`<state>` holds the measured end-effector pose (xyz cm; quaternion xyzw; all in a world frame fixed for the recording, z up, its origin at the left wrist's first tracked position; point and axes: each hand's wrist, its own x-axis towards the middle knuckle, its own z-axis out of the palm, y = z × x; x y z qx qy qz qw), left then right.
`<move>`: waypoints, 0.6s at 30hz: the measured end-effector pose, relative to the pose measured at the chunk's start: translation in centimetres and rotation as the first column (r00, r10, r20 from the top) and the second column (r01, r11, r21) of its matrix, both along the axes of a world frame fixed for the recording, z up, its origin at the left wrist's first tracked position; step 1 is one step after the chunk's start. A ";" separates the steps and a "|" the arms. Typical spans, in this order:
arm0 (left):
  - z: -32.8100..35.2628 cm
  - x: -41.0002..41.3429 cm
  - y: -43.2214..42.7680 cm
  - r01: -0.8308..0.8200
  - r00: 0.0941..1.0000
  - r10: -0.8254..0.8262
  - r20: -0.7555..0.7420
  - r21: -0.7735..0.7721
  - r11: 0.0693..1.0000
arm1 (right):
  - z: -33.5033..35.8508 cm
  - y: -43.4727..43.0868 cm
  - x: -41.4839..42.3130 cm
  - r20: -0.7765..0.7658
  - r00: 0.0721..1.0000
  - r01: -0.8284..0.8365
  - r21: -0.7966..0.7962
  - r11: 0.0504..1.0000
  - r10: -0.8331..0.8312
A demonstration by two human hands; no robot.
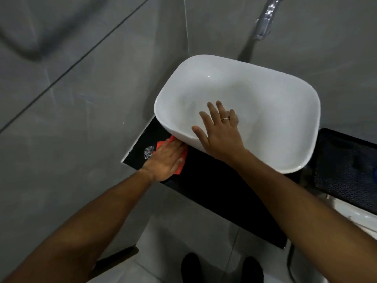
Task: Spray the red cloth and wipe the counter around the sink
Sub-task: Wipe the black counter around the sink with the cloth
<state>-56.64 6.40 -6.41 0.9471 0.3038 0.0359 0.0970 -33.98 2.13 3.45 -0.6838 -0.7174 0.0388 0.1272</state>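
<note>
Left hand (166, 160) pressing flat red cloth (179, 166) on black counter (214, 188), lower left; right hand (220, 133) spread on white oval sink (265, 94); cloth risking snagging under basin

red cloth (179, 158) mostly hidden under left hand (165, 160), tap (267, 17) cut off at top edge, black basket (344, 170) cut off at right edge

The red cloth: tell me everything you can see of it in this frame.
The red cloth is a thin, orange-red piece of fabric lying flat on the black counter, at its left end beside the white sink. The left hand presses palm-down on it and hides most of it; only edges show past the fingers and beside the thumb. One corner reaches the foot of the sink. Whether it is wet cannot be told.
</note>
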 end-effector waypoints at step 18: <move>2.1 -0.6 10.8 -0.126 0.990 0.127 -0.060 0.006 0.992 | -0.2 1.9 -2.6 0.056 0.998 0.026 -0.028 0.999 -0.025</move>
